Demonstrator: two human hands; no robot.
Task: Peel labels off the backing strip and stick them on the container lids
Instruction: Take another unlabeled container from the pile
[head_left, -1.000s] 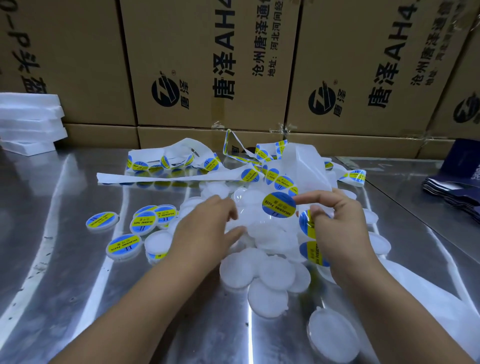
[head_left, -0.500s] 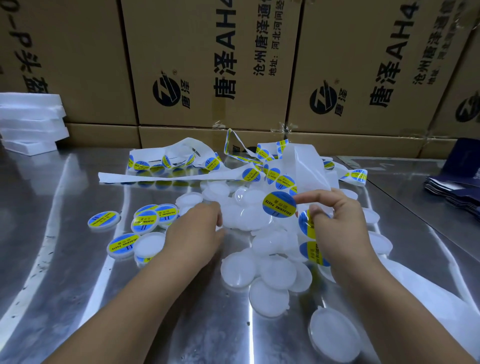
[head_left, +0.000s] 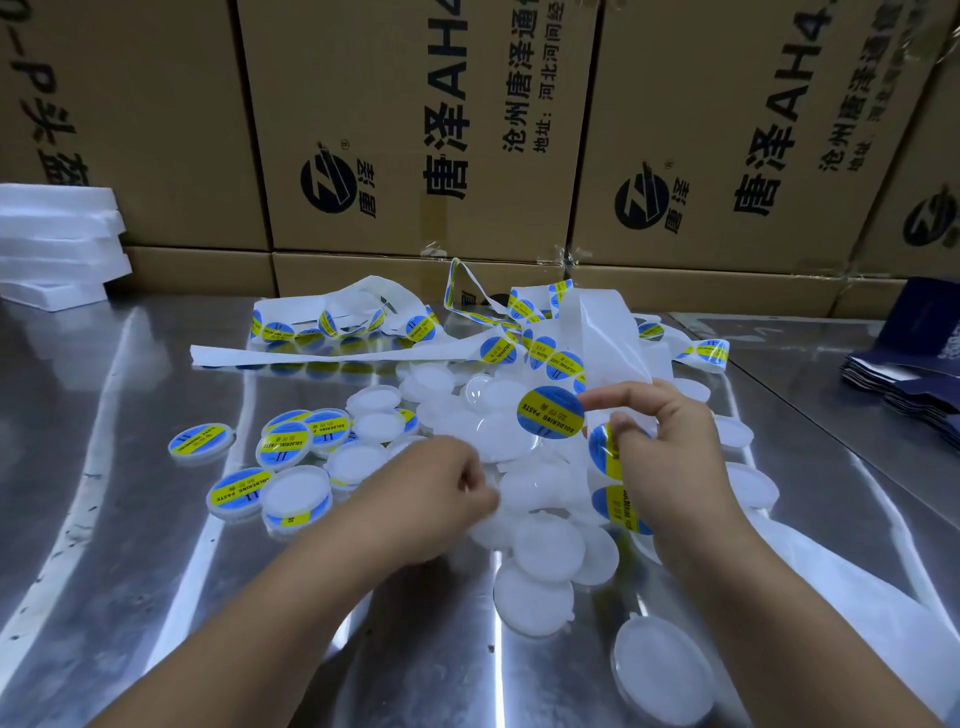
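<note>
My right hand (head_left: 670, 441) pinches a round blue and yellow label (head_left: 550, 413) at its edge, held up over the pile. The same hand grips the white backing strip (head_left: 613, 457), which carries more labels and trails off to the right. A heap of plain white lids (head_left: 545, 551) lies between my hands. My left hand (head_left: 436, 493) reaches into the pile with curled fingers and pinches the edge of a plain lid (head_left: 485, 522). Several labelled lids (head_left: 283, 449) lie to the left.
A tangle of used backing strip (head_left: 363, 353) with labels lies behind the pile on the steel table (head_left: 130, 545). Cardboard boxes (head_left: 415, 130) wall off the back. White foam trays (head_left: 52, 244) are stacked far left, dark blue flat cartons (head_left: 914, 374) far right.
My left hand has drawn back toward me and lower, from the middle of the pile to its near left edge. My right hand keeps the peeled label in the same place.
</note>
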